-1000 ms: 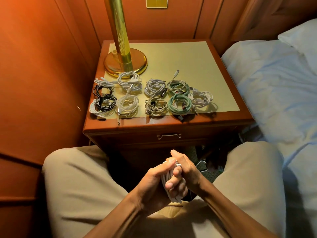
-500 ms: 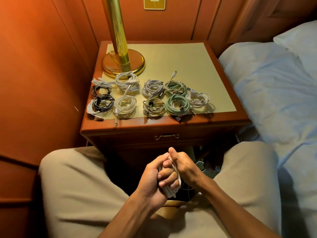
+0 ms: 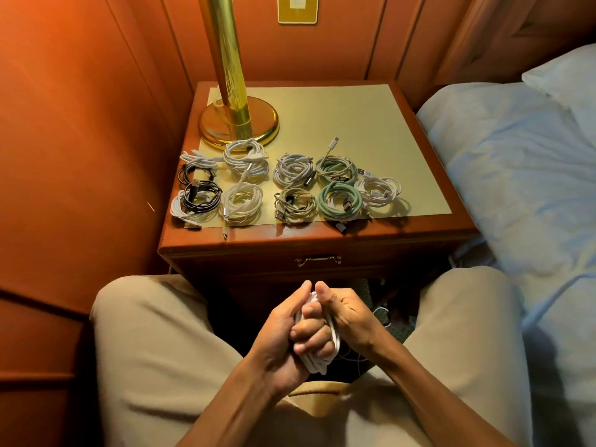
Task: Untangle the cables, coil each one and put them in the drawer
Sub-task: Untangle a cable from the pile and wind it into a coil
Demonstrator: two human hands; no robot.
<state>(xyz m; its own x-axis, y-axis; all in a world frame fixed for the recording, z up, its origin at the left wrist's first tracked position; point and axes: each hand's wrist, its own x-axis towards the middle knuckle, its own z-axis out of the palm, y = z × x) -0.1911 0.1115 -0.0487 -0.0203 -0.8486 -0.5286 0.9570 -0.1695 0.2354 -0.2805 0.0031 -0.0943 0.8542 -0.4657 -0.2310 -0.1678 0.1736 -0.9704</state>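
Observation:
Between my knees, my left hand (image 3: 283, 330) grips a bundle of white cable (image 3: 317, 362), its fingers curled round the loops. My right hand (image 3: 348, 312) holds the same bundle from the right, thumb up beside my left thumb. Several coiled cables lie in two rows on the nightstand (image 3: 322, 243): white ones (image 3: 242, 204), a black one (image 3: 201, 196) and green ones (image 3: 337, 201). The drawer, with its metal handle (image 3: 318, 260), is closed just under the top.
A brass lamp base (image 3: 238, 124) stands at the back left of the nightstand. Wood panelling rises on the left, a bed (image 3: 516, 175) lies on the right. More loose cable (image 3: 382, 312) lies on the floor behind my right hand.
My hands have stayed together on the white bundle, my right thumb shifting up beside the left one. The view has tilted slightly; the coils on the nightstand have not moved.

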